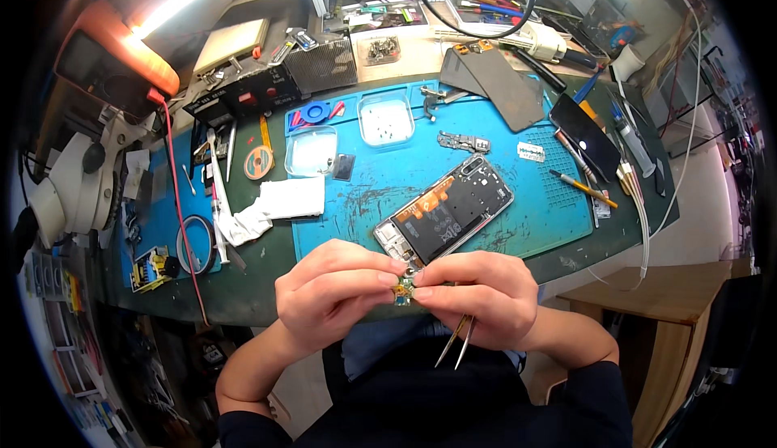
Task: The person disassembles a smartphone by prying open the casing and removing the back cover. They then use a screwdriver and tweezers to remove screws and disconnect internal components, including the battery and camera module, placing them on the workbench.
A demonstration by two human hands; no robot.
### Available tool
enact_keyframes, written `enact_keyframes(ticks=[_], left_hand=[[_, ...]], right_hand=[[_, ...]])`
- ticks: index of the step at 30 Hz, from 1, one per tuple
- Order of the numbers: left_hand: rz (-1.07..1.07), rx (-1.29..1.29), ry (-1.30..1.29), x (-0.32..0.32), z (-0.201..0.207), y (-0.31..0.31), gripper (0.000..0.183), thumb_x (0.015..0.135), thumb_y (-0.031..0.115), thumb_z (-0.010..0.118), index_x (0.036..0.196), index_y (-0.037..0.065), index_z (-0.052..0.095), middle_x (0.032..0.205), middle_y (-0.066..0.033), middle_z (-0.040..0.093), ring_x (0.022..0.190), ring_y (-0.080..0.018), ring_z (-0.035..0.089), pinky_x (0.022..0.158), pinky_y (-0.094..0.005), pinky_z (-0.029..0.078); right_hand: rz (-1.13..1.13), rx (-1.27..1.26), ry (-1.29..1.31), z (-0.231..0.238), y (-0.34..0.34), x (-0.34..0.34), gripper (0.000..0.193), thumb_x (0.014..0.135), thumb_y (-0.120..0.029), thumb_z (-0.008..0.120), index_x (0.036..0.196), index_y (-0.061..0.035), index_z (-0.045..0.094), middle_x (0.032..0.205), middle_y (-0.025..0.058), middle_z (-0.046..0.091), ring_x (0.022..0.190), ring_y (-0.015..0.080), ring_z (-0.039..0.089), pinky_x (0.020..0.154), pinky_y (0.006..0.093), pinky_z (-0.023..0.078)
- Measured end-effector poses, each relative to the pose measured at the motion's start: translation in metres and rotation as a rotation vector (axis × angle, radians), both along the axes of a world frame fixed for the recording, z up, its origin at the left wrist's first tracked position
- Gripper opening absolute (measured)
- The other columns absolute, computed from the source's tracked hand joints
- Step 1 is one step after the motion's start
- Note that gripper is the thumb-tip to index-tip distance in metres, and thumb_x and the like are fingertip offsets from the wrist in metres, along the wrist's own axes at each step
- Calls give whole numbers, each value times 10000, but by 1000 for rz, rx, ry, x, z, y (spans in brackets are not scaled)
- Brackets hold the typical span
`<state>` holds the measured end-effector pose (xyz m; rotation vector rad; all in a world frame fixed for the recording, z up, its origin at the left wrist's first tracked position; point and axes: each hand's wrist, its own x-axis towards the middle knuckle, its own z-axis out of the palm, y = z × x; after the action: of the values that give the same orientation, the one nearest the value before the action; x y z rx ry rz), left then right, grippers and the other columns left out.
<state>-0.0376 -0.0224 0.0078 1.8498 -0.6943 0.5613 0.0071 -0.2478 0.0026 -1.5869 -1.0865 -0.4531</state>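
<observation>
Between the fingertips of both hands is a small green circuit board (403, 291), held just in front of the bench edge. My left hand (340, 293) pinches its left side, and my right hand (479, 294) pinches the right. Tweezers (458, 339) are also tucked in my right hand, their tips pointing down toward my lap. Right beyond my fingers lies an opened phone (445, 209) on the blue mat, its black battery and orange flex cable exposed. My fingers hide part of the phone's lower end and much of the board.
On the blue repair mat (348, 225) are two clear trays (386, 120) (312, 152) with small parts, a metal phone bracket (464, 141) and a razor blade (531, 152). White cloth (279, 205) lies left. Phone panels (506, 88) and a yellow-handled tool (584, 189) are at right.
</observation>
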Motion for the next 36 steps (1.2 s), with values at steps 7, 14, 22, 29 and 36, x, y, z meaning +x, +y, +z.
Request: enact_keyframes(ticks=[7, 14, 22, 29, 36], left_hand=[[-8, -2, -42, -1, -8, 0, 249, 861, 48, 868, 1084, 33, 759, 1061, -138, 801, 866, -252, 754, 745, -331, 598], [-13, 61, 26, 1, -3, 0, 243, 863, -22, 843, 1094, 26, 781, 1057, -130, 772, 914, -245, 742, 780, -342, 597], [-77, -403, 485, 14, -2, -12, 176, 1018, -42, 706, 1193, -30, 723, 1174, -115, 717, 981, -142, 698, 828, -265, 597], [-106, -554, 563, 19, -5, -15, 164, 1055, 21, 693, 1211, -28, 710, 1158, -86, 711, 939, -102, 661, 789, -253, 574], [-50, -387, 524, 30, 4, -3, 159, 1026, 20, 723, 1174, -28, 691, 1148, -109, 680, 924, -127, 657, 789, -268, 565]], right_hand=[[7, -39, 10, -3, -5, -5, 241, 833, -19, 875, 1048, -55, 772, 1009, 116, 783, 788, 231, 778, 644, 314, 628], [37, 20, 239, -1, -2, -10, 256, 827, 66, 875, 1036, -29, 759, 994, 147, 781, 839, 237, 784, 666, 306, 621], [102, -47, 934, 24, -4, 15, 122, 985, 31, 769, 1095, 5, 723, 1117, 71, 749, 790, -12, 573, 653, 167, 444], [82, -41, 1013, 22, 3, 19, 125, 994, 9, 768, 1105, 33, 716, 1109, 100, 760, 894, 61, 689, 759, 213, 563], [51, -5, 955, 21, 14, 32, 94, 967, -39, 797, 1036, 1, 746, 828, -56, 640, 647, -24, 474, 559, 191, 356]])
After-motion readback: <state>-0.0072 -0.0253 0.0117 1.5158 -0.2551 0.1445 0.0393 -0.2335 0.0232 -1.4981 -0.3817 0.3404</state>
